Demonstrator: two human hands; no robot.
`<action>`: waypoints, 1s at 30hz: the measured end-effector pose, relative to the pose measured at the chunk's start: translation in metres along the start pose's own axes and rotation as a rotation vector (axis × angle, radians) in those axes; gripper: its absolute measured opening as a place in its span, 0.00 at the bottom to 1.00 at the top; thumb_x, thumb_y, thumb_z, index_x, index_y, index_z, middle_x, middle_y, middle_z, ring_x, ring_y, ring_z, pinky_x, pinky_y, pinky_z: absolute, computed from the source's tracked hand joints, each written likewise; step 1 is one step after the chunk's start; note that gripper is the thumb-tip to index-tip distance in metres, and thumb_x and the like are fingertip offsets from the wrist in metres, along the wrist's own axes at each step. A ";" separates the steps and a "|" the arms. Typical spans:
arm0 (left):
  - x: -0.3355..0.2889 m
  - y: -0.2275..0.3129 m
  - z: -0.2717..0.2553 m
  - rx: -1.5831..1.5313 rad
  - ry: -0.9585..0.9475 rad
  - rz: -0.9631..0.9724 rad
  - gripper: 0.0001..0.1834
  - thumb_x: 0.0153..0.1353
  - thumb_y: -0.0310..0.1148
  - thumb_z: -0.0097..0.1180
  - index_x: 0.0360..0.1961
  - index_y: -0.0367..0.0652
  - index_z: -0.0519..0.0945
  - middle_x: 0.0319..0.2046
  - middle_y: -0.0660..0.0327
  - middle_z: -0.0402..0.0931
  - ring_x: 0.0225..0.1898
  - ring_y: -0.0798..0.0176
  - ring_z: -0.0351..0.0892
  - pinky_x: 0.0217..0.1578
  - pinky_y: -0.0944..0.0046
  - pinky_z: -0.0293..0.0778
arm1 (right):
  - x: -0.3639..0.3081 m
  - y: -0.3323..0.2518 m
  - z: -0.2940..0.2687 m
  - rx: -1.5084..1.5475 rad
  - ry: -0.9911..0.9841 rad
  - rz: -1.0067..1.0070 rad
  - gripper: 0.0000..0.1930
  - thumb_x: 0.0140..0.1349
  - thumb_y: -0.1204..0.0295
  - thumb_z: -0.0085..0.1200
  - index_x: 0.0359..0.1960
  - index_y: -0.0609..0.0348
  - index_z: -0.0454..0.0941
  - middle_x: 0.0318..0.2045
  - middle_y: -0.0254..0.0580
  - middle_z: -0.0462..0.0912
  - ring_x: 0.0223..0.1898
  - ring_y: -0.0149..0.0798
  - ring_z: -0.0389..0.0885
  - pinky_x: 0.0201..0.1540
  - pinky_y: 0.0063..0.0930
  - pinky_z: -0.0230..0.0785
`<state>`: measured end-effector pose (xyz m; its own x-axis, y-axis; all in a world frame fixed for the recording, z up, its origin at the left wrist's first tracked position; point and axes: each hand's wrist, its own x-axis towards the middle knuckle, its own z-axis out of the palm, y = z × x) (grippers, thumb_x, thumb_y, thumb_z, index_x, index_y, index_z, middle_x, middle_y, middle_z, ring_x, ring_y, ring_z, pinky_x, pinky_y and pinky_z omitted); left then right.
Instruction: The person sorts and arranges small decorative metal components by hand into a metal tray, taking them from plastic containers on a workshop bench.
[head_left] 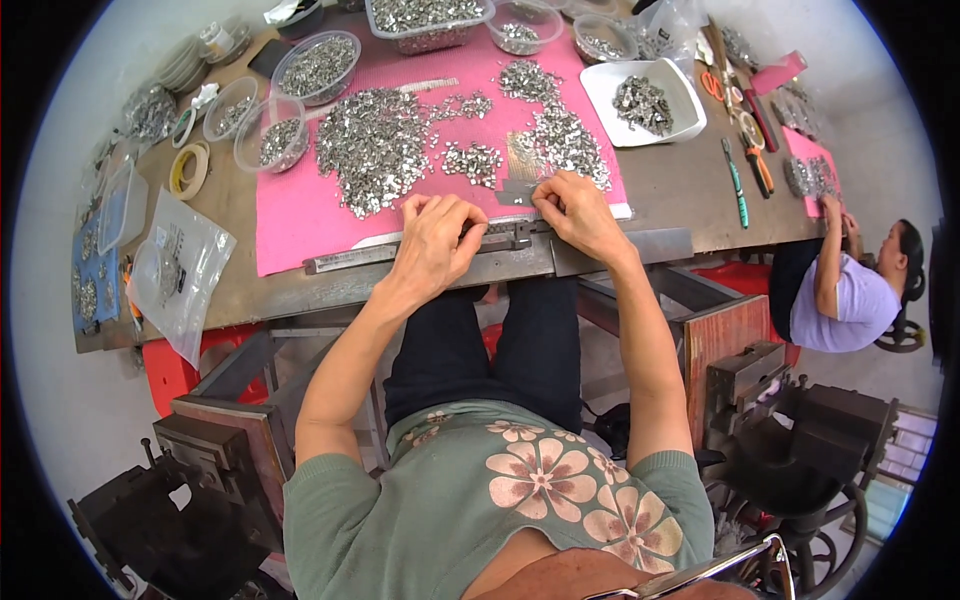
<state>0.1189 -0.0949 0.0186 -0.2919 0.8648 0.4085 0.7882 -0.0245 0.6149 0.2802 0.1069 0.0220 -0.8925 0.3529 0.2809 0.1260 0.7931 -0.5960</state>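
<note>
At the table's front edge, my left hand (437,242) is closed with fingers and thumb drawn together. What it pinches, if anything, is too small to make out. My right hand (580,216) is also closed in a pinch, its fingertips beside a small grey metal plate (514,190); its contents are hidden. Between the hands lies a dark narrow metal bar (505,238) along the edge. Beyond them, a large heap of small shiny metal pieces (372,145) and smaller piles (472,163) rest on a pink mat (290,225).
Clear tubs of metal pieces (318,68) line the back, with a white tray (600,85) at right. Tape rolls (188,170) and a plastic bag (190,268) are at left. A teal-handled tool (735,185) and pliers (760,172) lie right, near another person (840,290) working.
</note>
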 end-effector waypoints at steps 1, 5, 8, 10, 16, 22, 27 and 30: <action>-0.001 0.000 0.000 -0.006 -0.007 0.008 0.04 0.62 0.28 0.63 0.36 0.43 0.81 0.32 0.64 0.78 0.36 0.60 0.76 0.53 0.55 0.61 | -0.001 -0.001 0.000 -0.018 0.013 0.003 0.03 0.59 0.77 0.62 0.31 0.60 0.80 0.26 0.42 0.77 0.29 0.45 0.79 0.38 0.40 0.68; 0.000 0.000 0.002 0.007 -0.003 0.048 0.04 0.61 0.27 0.63 0.36 0.42 0.81 0.33 0.62 0.78 0.36 0.58 0.76 0.50 0.56 0.64 | -0.008 -0.016 0.004 0.068 0.080 -0.012 0.03 0.60 0.77 0.61 0.32 0.61 0.79 0.27 0.43 0.77 0.29 0.46 0.77 0.39 0.40 0.67; 0.002 -0.001 0.004 0.007 0.006 0.094 0.05 0.59 0.26 0.64 0.35 0.41 0.80 0.32 0.60 0.77 0.36 0.56 0.76 0.47 0.56 0.67 | -0.013 -0.035 0.015 0.073 0.096 -0.118 0.05 0.58 0.79 0.61 0.34 0.60 0.77 0.31 0.42 0.77 0.34 0.46 0.77 0.41 0.39 0.66; 0.004 -0.002 0.005 0.051 -0.005 0.145 0.06 0.57 0.26 0.64 0.35 0.40 0.79 0.32 0.59 0.76 0.37 0.54 0.76 0.44 0.55 0.69 | -0.015 -0.043 0.022 0.009 0.111 -0.204 0.09 0.56 0.80 0.62 0.35 0.59 0.75 0.34 0.41 0.77 0.39 0.45 0.76 0.43 0.38 0.65; 0.008 0.005 0.005 0.112 -0.036 0.178 0.08 0.55 0.25 0.65 0.35 0.39 0.79 0.32 0.58 0.76 0.36 0.52 0.76 0.44 0.54 0.71 | -0.018 -0.044 0.033 -0.177 0.140 -0.274 0.08 0.55 0.79 0.63 0.35 0.60 0.76 0.35 0.42 0.78 0.38 0.47 0.76 0.43 0.39 0.66; 0.004 -0.004 0.009 0.031 0.032 0.165 0.07 0.57 0.25 0.65 0.37 0.41 0.81 0.32 0.59 0.78 0.38 0.55 0.77 0.49 0.53 0.70 | -0.020 -0.025 0.026 0.008 0.292 -0.170 0.05 0.58 0.81 0.61 0.36 0.62 0.80 0.33 0.43 0.81 0.37 0.47 0.80 0.43 0.39 0.71; 0.033 -0.001 0.025 0.101 0.058 0.176 0.07 0.59 0.26 0.65 0.39 0.45 0.82 0.33 0.62 0.80 0.39 0.58 0.78 0.57 0.45 0.63 | -0.020 -0.015 0.022 0.029 0.371 0.053 0.06 0.60 0.82 0.61 0.38 0.63 0.81 0.33 0.43 0.81 0.34 0.45 0.81 0.39 0.35 0.73; 0.047 -0.009 0.030 0.150 -0.004 0.186 0.07 0.60 0.28 0.65 0.39 0.47 0.83 0.33 0.63 0.79 0.40 0.58 0.78 0.61 0.42 0.59 | -0.022 -0.009 0.029 0.075 0.423 0.043 0.06 0.59 0.83 0.61 0.38 0.62 0.81 0.33 0.43 0.82 0.34 0.44 0.81 0.40 0.35 0.73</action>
<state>0.1139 -0.0389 0.0121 -0.1323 0.8541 0.5030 0.9001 -0.1090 0.4219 0.2858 0.0778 -0.0003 -0.6286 0.5699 0.5292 0.1137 0.7405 -0.6624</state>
